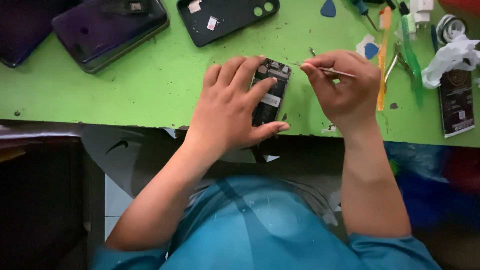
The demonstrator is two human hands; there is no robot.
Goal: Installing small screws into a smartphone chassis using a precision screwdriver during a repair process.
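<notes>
An opened phone [271,92] is being steadied near the green table's front edge [100,107] by the left hand [232,107], fingers spread over it. Thin tweezers [327,70] are being pinched by the closed right hand [345,87], tips at the phone's top corner. Bare tabletop is lying open to the left; tools [395,55] are crowding the right.

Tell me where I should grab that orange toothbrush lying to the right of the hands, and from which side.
Grip the orange toothbrush around its middle handle, coming straight down from above. It lies flat on the green table, running top to bottom, and the right hand with its tweezers crowds the left side, while the green toothbrush lies close on the right, so a pinch from above probably fits best.
</notes>
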